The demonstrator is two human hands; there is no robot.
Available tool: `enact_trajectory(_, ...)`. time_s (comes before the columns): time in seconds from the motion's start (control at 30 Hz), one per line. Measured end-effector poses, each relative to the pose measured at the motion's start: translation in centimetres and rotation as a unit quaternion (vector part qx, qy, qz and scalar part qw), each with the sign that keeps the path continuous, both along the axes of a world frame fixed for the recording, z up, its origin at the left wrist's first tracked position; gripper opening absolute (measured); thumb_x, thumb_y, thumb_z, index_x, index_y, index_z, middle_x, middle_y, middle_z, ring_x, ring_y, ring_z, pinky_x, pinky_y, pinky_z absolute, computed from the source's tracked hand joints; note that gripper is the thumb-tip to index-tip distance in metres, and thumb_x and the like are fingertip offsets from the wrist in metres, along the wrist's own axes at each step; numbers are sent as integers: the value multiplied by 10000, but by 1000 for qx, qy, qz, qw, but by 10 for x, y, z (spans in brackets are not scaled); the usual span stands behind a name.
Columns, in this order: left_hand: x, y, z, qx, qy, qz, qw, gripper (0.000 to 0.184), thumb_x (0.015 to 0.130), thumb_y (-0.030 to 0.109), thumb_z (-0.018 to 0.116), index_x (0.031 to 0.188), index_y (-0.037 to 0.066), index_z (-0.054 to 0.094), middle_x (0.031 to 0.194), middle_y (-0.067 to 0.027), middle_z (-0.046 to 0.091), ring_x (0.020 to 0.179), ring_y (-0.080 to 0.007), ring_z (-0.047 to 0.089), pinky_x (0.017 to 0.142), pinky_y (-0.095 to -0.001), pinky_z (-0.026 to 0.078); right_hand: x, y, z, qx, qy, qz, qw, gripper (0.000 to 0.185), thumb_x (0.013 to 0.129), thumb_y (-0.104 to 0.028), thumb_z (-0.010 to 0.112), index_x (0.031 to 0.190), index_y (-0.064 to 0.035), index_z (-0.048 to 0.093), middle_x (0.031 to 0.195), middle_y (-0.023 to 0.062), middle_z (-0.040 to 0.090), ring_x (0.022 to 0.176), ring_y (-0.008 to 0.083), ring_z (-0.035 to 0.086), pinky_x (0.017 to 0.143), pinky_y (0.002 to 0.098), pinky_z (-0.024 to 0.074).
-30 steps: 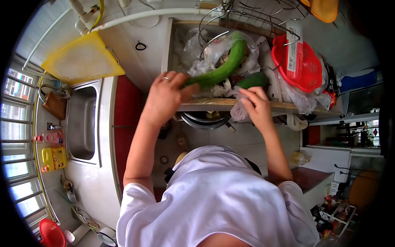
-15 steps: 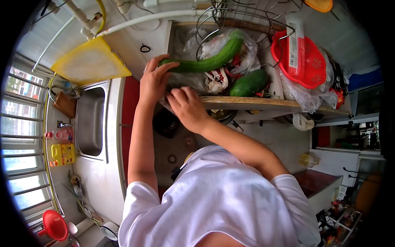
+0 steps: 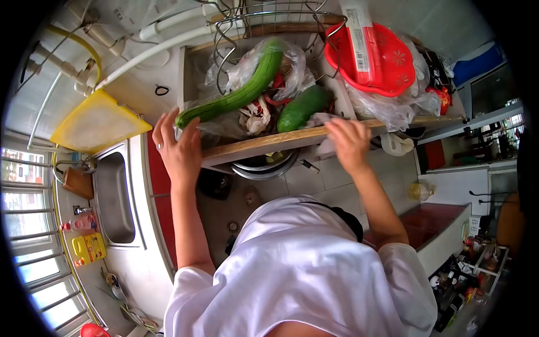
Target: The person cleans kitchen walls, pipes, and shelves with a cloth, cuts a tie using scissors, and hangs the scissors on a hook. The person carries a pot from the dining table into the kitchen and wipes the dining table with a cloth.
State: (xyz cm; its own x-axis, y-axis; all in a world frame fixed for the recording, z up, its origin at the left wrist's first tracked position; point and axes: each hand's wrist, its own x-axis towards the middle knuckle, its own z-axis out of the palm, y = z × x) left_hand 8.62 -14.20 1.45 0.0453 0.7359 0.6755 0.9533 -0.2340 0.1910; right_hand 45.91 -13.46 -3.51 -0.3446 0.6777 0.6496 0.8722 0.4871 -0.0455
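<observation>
A long green sponge gourd lies curved across a wooden-edged drawer. Its near left end is between the thumb and fingers of my left hand, which sits at the drawer's left corner. My right hand is closed on a thin pale cloth draped over the drawer's front edge; part of the cloth is hidden by the fingers. Beside it in the drawer rests a shorter dark green gourd. Garlic bulbs, something red and clear plastic bags surround the vegetables.
A wire rack overhangs the drawer's back. To the right is a red basket holding a long box, among plastic bags. A pan shows below the drawer. At the left are a yellow board and a sink.
My right hand has moved right along the drawer's front edge, with a pale cloth now visible in it. My left hand stays by the gourd's end. The whole view has shifted.
</observation>
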Motion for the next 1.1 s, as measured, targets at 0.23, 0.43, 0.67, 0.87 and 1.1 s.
enact_trajectory(0.23, 73, -6, -8, -3, -55, -238, 970, 299, 643, -19, 661, 913, 108, 681, 910, -29, 616, 856, -242, 592, 689, -364, 500, -1, -5, -15, 14, 164, -54, 985, 277, 809, -70, 659, 1084, -93, 686, 1103, 68, 586, 981, 274, 524, 863, 387, 413)
enact_trajectory(0.43, 96, 38, -15, -41, -90, -291, 952, 216, 698, 6, 676, 897, 90, 674, 892, -28, 624, 833, -255, 587, 687, -368, 501, 1, -4, -6, -20, 140, 16, 990, 253, 826, -74, 643, 1076, -70, 684, 1067, 85, 579, 965, 278, 538, 847, 378, 434)
enact_trajectory(0.67, 102, 38, -20, -99, -90, -230, 964, 127, 770, 32, 671, 890, 68, 691, 840, -72, 644, 792, -283, 609, 685, -374, 508, 45, -4, -23, 31, 312, -129, 941, 223, 888, -114, 611, 1096, -50, 663, 1054, 108, 556, 970, 268, 542, 875, 358, 431)
enact_trajectory(0.87, 102, 39, -19, -153, -100, -214, 960, 131, 783, 62, 671, 912, 65, 692, 819, -96, 636, 783, -299, 616, 676, -387, 503, -22, -15, -22, -20, 289, -39, 956, 279, 799, -64, 678, 1077, -85, 669, 993, 91, 503, 857, 265, 545, 778, 352, 459)
enact_trajectory(1.1, 101, 39, -22, -146, -80, -229, 959, 245, 875, 65, 573, 1107, 91, 648, 848, -117, 655, 803, -305, 639, 678, -399, 497, 23, -12, -36, -3, 241, -57, 969, 376, 684, 49, 648, 1022, -115, 641, 984, 98, 518, 909, 294, 549, 784, 375, 465)
